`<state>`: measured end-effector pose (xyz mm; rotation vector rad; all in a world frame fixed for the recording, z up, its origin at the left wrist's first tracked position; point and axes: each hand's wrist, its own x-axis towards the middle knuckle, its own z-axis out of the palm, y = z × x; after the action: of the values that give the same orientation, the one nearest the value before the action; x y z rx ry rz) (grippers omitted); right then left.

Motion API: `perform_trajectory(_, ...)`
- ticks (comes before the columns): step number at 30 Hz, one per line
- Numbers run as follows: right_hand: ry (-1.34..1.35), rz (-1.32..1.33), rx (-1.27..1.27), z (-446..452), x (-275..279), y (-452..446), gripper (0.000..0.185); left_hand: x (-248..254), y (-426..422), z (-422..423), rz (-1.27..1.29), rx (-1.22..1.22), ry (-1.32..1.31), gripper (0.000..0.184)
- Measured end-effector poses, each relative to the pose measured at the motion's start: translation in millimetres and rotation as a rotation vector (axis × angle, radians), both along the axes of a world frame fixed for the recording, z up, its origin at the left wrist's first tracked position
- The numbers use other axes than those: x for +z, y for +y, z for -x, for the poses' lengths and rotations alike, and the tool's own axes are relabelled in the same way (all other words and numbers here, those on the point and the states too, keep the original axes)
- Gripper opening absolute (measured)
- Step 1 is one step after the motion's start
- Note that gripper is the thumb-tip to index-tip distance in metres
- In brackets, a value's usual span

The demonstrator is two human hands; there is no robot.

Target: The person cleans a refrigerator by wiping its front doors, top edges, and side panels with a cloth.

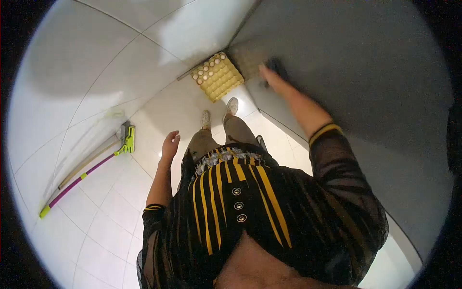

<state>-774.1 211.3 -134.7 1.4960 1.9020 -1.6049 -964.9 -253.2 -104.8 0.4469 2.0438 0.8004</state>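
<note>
My right hand (pixel 270 77) is against the dark grey panel (pixel 375 77) at the upper right, beside a dark patch (pixel 276 70) that could be a cloth or a shadow. The hand is blurred, and I cannot make out whether it holds anything. My left hand (pixel 171 141) hangs at my left side, fingers slightly curled and apart, with nothing in it. Past my feet, a yellow egg tray (pixel 221 79) stands in the corner beside the panel. Several pale eggs (pixel 205 77) sit along its left and upper part.
A mop (pixel 87 171) with a purple and green handle leans at the left, beside a thin brown stick (pixel 86 165). White tiles cover the wall (pixel 110 53) and the floor (pixel 110 202). My shoes (pixel 231 106) stand just in front of the egg tray.
</note>
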Motion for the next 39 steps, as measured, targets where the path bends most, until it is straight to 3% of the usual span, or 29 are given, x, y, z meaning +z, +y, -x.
perform_trajectory(1,0.173,0.004,-0.197,59,26,8,0.060,-3,-13,-4,0.012,0.034,0.003,0.031)
perform_trajectory(2,0.203,-0.009,-0.127,107,57,24,0.060,-7,-21,-8,0.022,0.069,0.005,0.030)
perform_trajectory(3,0.328,-0.134,-0.111,138,0,60,0.061,-8,-28,-13,0.031,0.083,0.005,0.030)
perform_trajectory(5,0.360,-0.002,-0.115,179,53,65,0.063,-9,-41,-26,0.080,0.164,-0.040,0.030)
perform_trajectory(8,0.132,-0.059,-0.201,148,23,50,0.065,-6,-37,-43,0.107,0.140,-0.052,0.030)
perform_trajectory(10,0.035,-0.248,-0.149,92,21,17,0.065,-5,-28,-49,0.099,0.137,-0.096,0.030)
perform_trajectory(11,0.126,-0.284,-0.081,33,-54,13,0.064,-4,-24,-51,0.092,0.133,-0.134,0.031)
perform_trajectory(12,0.031,-0.269,-0.077,-24,-95,2,0.063,-6,-21,-50,0.114,0.111,-0.112,0.031)
perform_trajectory(13,-0.285,-0.347,0.188,-53,-60,-21,0.061,-7,-19,-50,0.119,0.116,-0.117,0.031)
perform_trajectory(14,-0.428,-0.263,0.195,-67,4,-54,0.059,-6,-17,-49,0.103,0.125,-0.100,0.031)
perform_trajectory(21,-0.247,-0.326,0.134,-80,61,-103,0.058,-6,-45,-46,0.153,0.250,-0.138,0.031)
perform_trajectory(25,-0.136,-0.347,0.095,-14,24,-72,0.058,-7,-80,-72,0.220,0.378,-0.160,0.029)
perform_trajectory(31,0.044,-0.396,0.011,124,-74,19,0.057,-22,-103,-103,0.246,0.437,-0.176,0.030)
perform_trajectory(32,0.091,-0.461,-0.008,140,-175,73,0.055,-20,-97,-107,0.233,0.464,-0.188,0.030)
perform_trajectory(33,0.255,-0.652,-0.112,164,-154,73,0.054,-18,-92,-112,0.222,0.491,-0.200,0.030)
perform_trajectory(34,0.000,-0.018,0.187,170,-154,109,0.053,-19,-86,-115,0.234,0.496,-0.205,0.030)
perform_trajectory(35,-0.008,-0.006,0.187,166,-150,103,0.053,-21,-81,-117,0.243,0.450,-0.231,0.031)
perform_trajectory(37,0.194,-0.418,0.228,139,-136,81,0.051,-18,-72,-121,0.254,0.398,-0.266,0.032)
perform_trajectory(39,0.071,-0.440,0.144,78,-160,36,0.048,-15,-62,-119,0.252,0.382,-0.291,0.032)
